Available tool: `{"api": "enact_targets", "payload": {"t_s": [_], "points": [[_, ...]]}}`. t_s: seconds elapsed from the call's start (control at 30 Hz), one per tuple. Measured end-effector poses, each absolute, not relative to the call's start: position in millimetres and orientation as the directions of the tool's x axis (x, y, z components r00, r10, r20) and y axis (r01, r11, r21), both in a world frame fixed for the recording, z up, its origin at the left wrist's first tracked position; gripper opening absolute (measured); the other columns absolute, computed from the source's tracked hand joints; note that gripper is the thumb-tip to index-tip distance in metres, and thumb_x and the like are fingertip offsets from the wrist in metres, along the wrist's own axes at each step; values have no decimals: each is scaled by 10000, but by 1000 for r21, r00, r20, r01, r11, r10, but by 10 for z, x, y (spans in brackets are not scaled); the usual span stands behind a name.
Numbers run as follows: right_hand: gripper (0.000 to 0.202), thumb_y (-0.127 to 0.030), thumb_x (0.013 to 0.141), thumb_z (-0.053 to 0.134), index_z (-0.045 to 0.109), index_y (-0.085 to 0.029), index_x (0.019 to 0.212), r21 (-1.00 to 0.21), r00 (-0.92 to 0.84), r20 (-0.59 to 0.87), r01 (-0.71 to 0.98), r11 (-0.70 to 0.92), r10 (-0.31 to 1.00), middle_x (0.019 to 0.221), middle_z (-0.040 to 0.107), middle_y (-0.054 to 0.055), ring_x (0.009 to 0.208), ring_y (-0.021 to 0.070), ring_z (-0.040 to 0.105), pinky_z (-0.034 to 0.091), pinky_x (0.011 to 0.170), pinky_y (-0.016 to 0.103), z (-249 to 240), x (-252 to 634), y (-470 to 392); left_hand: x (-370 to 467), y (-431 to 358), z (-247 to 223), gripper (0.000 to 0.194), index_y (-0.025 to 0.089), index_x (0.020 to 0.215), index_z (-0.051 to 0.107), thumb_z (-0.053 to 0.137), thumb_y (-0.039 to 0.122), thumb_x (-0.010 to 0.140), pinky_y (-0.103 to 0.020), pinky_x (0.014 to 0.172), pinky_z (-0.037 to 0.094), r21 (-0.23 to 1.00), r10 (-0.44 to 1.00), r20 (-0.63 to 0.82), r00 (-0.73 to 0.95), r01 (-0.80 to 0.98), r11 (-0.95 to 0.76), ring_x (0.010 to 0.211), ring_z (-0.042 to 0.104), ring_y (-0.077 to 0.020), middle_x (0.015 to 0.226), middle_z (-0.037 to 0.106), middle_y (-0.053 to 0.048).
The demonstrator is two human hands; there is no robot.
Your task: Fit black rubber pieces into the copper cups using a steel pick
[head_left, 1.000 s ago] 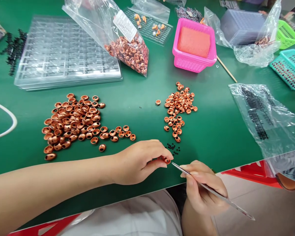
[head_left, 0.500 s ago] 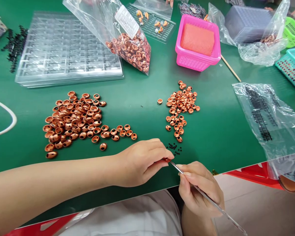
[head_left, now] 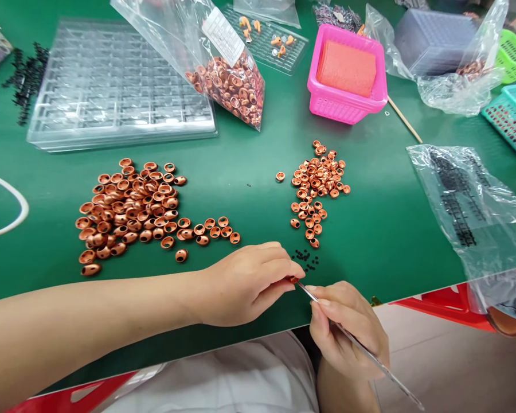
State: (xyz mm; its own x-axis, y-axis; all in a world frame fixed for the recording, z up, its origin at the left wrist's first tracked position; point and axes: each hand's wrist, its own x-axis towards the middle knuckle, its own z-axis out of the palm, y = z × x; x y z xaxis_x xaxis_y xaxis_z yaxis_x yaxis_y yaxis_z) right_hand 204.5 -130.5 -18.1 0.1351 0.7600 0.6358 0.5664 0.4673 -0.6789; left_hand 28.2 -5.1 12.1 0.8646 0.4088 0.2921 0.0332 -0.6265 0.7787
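Between the thumb and fingers of my left hand (head_left: 251, 284) is a small copper-coloured shell piece (head_left: 292, 279), mostly covered by the fingertips. My right hand (head_left: 350, 327) grips a thin metal tool (head_left: 367, 351), like tweezers or a pick, held like a pen. The tool's tip touches or reaches into the shell piece. Just beyond the fingertips lie several tiny black dots (head_left: 312, 261). A smaller pile of copper-coloured shells (head_left: 320, 175) is spread behind them, and a larger pile of the same shells (head_left: 133, 201) lies left of my hand.
Stacked clear plastic trays (head_left: 120, 86) stand at the back left, beside a bag of copper shells (head_left: 236, 86). Farther right are a pink basket (head_left: 348, 106) with an orange-red block, a wooden stick (head_left: 404, 119) and a bag of black parts (head_left: 468, 201). Black parts (head_left: 26, 80) lie far left.
My right hand and the metal tool have shifted slightly left, and the tool's rear end has swung left. My left hand stays in place with the shell piece.
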Motion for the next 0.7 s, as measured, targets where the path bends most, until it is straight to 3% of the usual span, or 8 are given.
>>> {"api": "enact_targets", "payload": {"t_s": [0.47, 0.7], "points": [[349, 28, 769, 644, 635, -181, 1049, -667, 138, 626, 605, 435, 768, 934, 756, 62, 750, 162, 722, 558, 590, 293, -175, 2033, -1295, 276, -54, 102, 174, 113, 1077, 600, 486, 80, 949, -263, 692, 484, 781, 406, 268, 874, 50, -623, 777, 559, -166, 882, 660, -88], [333, 31, 790, 626, 633, -156, 1065, -628, 21, 608, 624, 465, 794, 985, 748, 97, 795, 166, 714, 567, 639, 309, -169, 2067, -1330, 272, -95, 94, 178, 93, 994, 606, 429, 84, 972, -274, 674, 480, 737, 405, 230, 885, 114, -666, 761, 540, -173, 852, 649, -92]]}}
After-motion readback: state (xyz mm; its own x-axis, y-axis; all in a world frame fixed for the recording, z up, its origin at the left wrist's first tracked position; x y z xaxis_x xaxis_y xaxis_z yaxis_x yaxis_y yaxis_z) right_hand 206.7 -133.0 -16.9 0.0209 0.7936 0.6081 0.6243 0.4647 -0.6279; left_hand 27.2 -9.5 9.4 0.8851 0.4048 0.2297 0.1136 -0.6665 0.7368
